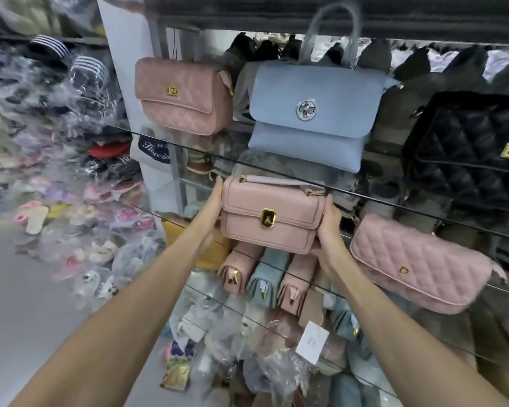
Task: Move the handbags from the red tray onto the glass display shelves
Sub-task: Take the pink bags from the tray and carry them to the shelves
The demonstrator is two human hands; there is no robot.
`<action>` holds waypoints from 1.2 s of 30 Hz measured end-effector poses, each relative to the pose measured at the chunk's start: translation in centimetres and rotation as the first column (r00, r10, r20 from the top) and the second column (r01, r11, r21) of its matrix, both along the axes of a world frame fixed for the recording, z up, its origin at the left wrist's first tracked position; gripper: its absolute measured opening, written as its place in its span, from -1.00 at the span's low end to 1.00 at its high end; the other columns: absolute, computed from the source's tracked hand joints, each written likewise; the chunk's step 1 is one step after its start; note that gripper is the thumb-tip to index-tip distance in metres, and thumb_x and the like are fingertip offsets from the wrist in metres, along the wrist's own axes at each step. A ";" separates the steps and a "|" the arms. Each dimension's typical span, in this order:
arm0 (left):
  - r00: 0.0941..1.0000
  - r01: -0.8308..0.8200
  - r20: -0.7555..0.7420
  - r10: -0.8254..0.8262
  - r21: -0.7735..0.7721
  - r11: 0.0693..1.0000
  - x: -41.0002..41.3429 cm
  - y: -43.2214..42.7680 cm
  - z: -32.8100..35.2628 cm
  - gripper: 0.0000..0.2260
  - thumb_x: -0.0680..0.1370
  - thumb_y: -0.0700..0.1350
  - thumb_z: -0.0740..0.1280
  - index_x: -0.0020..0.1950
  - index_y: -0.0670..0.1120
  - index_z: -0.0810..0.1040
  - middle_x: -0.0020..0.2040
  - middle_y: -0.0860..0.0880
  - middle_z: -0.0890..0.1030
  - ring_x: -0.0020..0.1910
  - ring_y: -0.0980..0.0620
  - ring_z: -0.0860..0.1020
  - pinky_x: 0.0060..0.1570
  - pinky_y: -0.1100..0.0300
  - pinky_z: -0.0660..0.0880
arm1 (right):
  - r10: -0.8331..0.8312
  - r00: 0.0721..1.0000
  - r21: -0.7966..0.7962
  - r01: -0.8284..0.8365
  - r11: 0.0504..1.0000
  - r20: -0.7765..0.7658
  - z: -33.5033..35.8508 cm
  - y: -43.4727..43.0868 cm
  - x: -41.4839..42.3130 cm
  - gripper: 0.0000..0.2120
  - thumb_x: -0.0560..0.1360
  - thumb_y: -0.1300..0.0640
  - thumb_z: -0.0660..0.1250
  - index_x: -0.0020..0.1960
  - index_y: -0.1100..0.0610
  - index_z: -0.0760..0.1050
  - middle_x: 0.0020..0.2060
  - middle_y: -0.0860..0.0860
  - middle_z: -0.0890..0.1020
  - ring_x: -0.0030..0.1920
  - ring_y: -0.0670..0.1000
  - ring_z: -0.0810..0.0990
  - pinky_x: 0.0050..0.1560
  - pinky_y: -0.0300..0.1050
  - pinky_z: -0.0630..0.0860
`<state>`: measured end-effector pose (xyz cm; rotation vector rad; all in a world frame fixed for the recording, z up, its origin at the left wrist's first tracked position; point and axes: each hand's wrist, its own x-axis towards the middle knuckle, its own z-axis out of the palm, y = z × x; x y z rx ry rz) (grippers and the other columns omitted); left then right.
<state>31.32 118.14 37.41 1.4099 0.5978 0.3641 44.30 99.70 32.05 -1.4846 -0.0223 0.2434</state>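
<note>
Left hand point(215, 201) and right hand point(329, 230) clasp the pink bag point(272, 215) by its ends, mid-air before the middle glass shelf point(394, 201) edge (gap beside the quilted bag point(420, 265)). It could clip the glass, or nudge that neighbour off.

Two bare forearms reach into view from the bottom edge, one from the lower left corner and one from the lower right. Neither shows a sleeve, cuff, glove, watch, bracelet or ring; nothing is worn from the elbows down. The forearms are slim and smooth, tapering to narrow wrists. The left hand point(213, 207) shows its thumb and the edge of its palm, the rest hidden. The right hand point(329, 234) shows its back, the thumb and the knuckles. The fingers point(329, 207) look slender, the nails short and plain as far as can be seen.
</note>
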 end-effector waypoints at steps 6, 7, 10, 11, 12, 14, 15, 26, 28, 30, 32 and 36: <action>0.999 0.036 -0.017 -0.037 -0.042 0.998 2.7 0.1 -0.1 -0.44 0.56 0.47 -0.05 0.20 0.18 0.55 0.10 0.04 0.58 0.04 0.10 0.52 -0.15 0.10 0.47 | -0.047 0.999 0.006 0.047 0.999 0.002 -0.2 -0.4 1.2 0.20 -0.12 -0.84 0.04 0.37 -0.23 0.38 0.33 -0.02 0.57 0.29 0.10 0.56 0.33 0.33 0.48; 0.999 0.044 -0.027 -0.046 -0.061 0.997 3.1 0.2 -0.3 -0.40 0.53 0.50 -0.05 0.21 0.18 0.56 0.15 0.01 0.59 0.09 0.05 0.53 -0.13 0.07 0.49 | -0.054 0.998 0.008 0.054 0.999 0.011 -0.1 -0.5 1.4 0.23 -0.13 -0.83 0.04 0.39 -0.21 0.38 0.34 -0.01 0.57 0.30 0.10 0.56 0.35 0.33 0.46; 0.998 0.044 -0.038 -0.047 -0.081 0.996 3.9 0.5 -0.9 -0.36 0.52 0.51 -0.05 0.31 0.18 0.53 0.17 -0.01 0.58 0.12 0.00 0.53 -0.12 0.04 0.51 | -0.060 0.998 0.010 0.060 0.998 0.018 0.0 -0.4 1.4 0.27 -0.13 -0.83 0.05 0.43 -0.17 0.38 0.34 -0.02 0.57 0.31 0.10 0.55 0.38 0.33 0.43; 0.998 0.049 -0.038 -0.053 -0.082 0.995 4.1 0.3 -1.0 -0.38 0.53 0.50 -0.06 0.31 0.19 0.52 0.14 0.01 0.58 0.09 0.03 0.52 -0.13 0.05 0.50 | -0.058 0.998 0.013 0.058 0.998 0.016 0.0 -0.5 1.4 0.28 -0.13 -0.83 0.05 0.44 -0.16 0.37 0.34 -0.03 0.57 0.32 0.09 0.55 0.39 0.32 0.43; 0.998 0.055 -0.028 -0.058 -0.087 0.995 4.3 0.2 -1.1 -0.41 0.55 0.47 -0.08 0.28 0.20 0.52 0.09 0.03 0.58 0.05 0.06 0.52 -0.15 0.06 0.48 | -0.058 0.998 0.018 0.058 0.998 0.009 -0.2 -0.5 1.4 0.29 -0.13 -0.82 0.05 0.44 -0.17 0.36 0.36 -0.04 0.56 0.33 0.08 0.54 0.40 0.30 0.43; 0.998 0.068 0.003 -0.069 -0.107 0.992 4.7 -0.1 -1.3 -0.48 0.61 0.40 -0.10 0.12 0.19 0.55 -0.04 0.08 0.59 -0.05 0.10 0.52 -0.21 0.10 0.45 | -0.056 0.998 0.023 0.057 0.998 -0.010 -0.3 -0.5 1.1 0.26 -0.12 -0.82 0.05 0.44 -0.21 0.33 0.38 -0.06 0.53 0.34 0.06 0.52 0.41 0.28 0.42; 0.998 0.068 0.016 -0.066 -0.120 0.990 4.7 -0.4 -1.2 -0.49 0.63 0.37 -0.11 0.05 0.18 0.56 -0.10 0.09 0.59 -0.10 0.11 0.53 -0.24 0.12 0.45 | -0.055 0.998 0.022 0.055 0.998 -0.018 -0.3 -0.5 1.0 0.22 -0.09 -0.82 0.05 0.45 -0.23 0.32 0.39 -0.06 0.52 0.35 0.06 0.51 0.41 0.28 0.41; 0.999 0.055 -0.001 -0.055 -0.069 0.996 4.7 0.6 -2.3 -0.44 0.62 0.39 -0.09 0.27 0.10 0.52 0.17 0.02 0.57 0.07 0.06 0.51 -0.03 0.09 0.44 | 0.046 0.997 -0.006 -0.046 0.999 -0.061 1.2 -1.8 -0.8 -0.23 0.44 -0.59 0.03 0.50 -0.20 0.30 0.35 -0.16 0.51 0.33 -0.02 0.48 0.31 0.14 0.40; 0.998 0.053 -0.018 -0.054 -0.033 0.998 4.5 1.1 -2.2 -0.33 0.58 0.44 -0.07 0.49 0.08 0.41 0.42 0.00 0.45 0.34 -0.02 0.42 0.28 -0.04 0.34 | 0.089 0.995 -0.001 -0.089 0.996 -0.047 1.2 -2.2 -0.8 -0.41 0.55 -0.47 0.04 0.45 -0.21 0.36 0.32 -0.18 0.56 0.31 -0.04 0.51 0.20 0.12 0.42; 1.000 -0.003 0.002 0.003 -0.036 0.999 4.3 1.4 -2.2 -0.32 0.59 0.42 0.00 0.57 0.04 0.31 0.54 -0.05 0.34 0.50 -0.09 0.29 0.45 -0.16 0.17 | 0.110 0.994 -0.045 -0.111 0.993 -0.015 1.2 -2.7 -1.2 -0.43 0.55 -0.44 0.10 0.44 -0.19 0.36 0.30 -0.15 0.56 0.29 -0.03 0.53 0.21 0.13 0.46; 0.989 -0.131 0.054 0.134 -0.059 0.990 4.0 1.6 -1.6 -0.39 0.62 0.30 0.11 0.57 -0.02 0.30 0.52 -0.08 0.35 0.49 -0.09 0.30 0.45 -0.15 0.18 | 0.070 0.997 -0.099 -0.067 0.993 0.026 1.3 -3.1 -1.8 -0.55 0.64 -0.27 0.16 0.46 -0.11 0.34 0.28 -0.11 0.54 0.21 -0.06 0.54 0.22 0.06 0.49; 0.946 -0.293 0.144 0.291 -0.011 0.956 3.9 1.7 -0.5 -0.56 0.63 0.14 0.19 0.41 -0.09 0.44 0.30 -0.05 0.51 0.24 -0.01 0.45 0.26 0.01 0.37 | -0.003 0.999 -0.117 0.009 0.993 0.052 2.1 -4.0 -3.5 -0.73 0.68 -0.03 0.22 0.34 0.00 0.38 0.17 0.01 0.60 0.06 -0.09 0.57 0.03 -0.08 0.56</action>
